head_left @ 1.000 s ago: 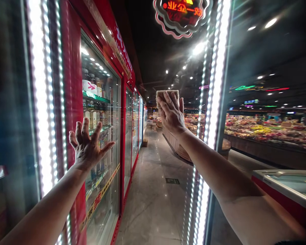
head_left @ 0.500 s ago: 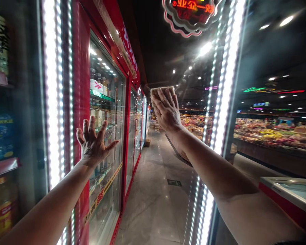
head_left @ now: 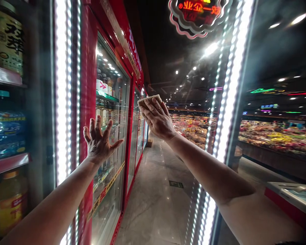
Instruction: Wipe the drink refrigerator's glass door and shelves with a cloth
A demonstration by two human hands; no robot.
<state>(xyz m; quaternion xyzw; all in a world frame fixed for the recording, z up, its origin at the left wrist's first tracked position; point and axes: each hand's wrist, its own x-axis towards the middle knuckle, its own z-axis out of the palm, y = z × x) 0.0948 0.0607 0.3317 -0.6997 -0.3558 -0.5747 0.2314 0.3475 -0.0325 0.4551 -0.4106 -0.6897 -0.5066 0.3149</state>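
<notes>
A transparent glass pane point(head_left: 155, 204) stands upright before me, with bright LED strips along both sides. My right hand point(head_left: 158, 118) presses a folded beige cloth point(head_left: 142, 101) against it, the fingers laid over the cloth so that only its upper and left edges show. Lower and to the left, my left hand point(head_left: 99, 145) is spread with its fingers apart and holds nothing. It seems to rest flat on the glass. Both arms reach forward from the bottom corners.
Drink bottles point(head_left: 9, 126) stand on shelves at the left edge. Red-framed coolers point(head_left: 130, 136) line the aisle, some seen through the glass. A chest freezer point(head_left: 290, 197) is at lower right, produce displays point(head_left: 275, 132) behind it. A lit sign point(head_left: 200, 15) shows at the top.
My right hand has slid the cloth left and slightly down across the glass. My left hand keeps its spread pose; the view has turned a little to the left.
</notes>
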